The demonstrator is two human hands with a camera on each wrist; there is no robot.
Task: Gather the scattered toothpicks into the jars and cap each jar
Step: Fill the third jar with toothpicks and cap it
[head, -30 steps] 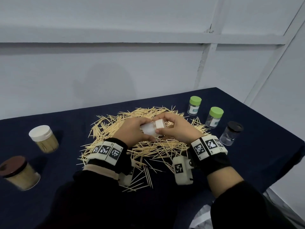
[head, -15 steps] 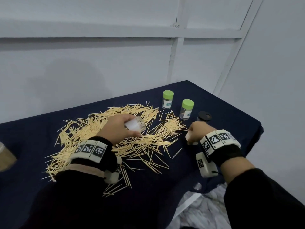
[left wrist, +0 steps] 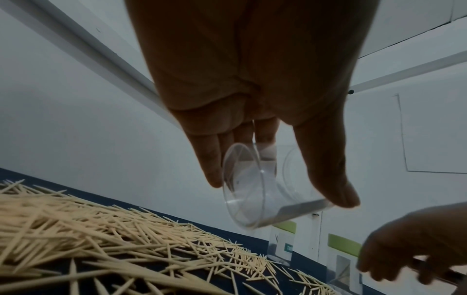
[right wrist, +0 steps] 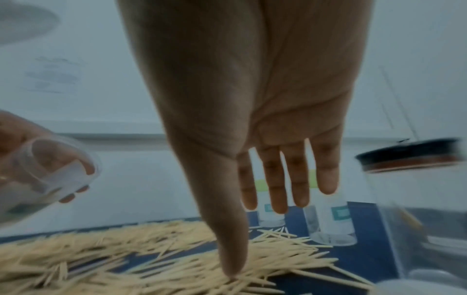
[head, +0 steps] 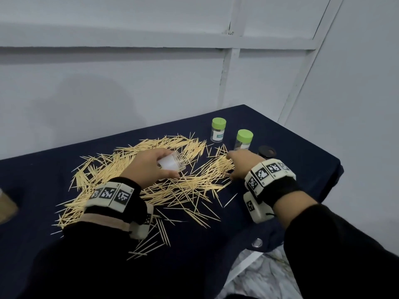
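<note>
Lying sideways in left hand (head: pixel 149 167): jar (head: pixel 172 164) (seemingly uncapped).

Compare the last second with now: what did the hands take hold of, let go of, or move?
The right hand left the clear jar, carried its white cap off to the right, and now reaches open-fingered onto the toothpicks, thumb touching them; the cap is no longer visible. The left hand kept its grip on the now uncapped jar, held tilted above the pile. The two green-lidded jars and black-lidded jar stayed put.
</note>
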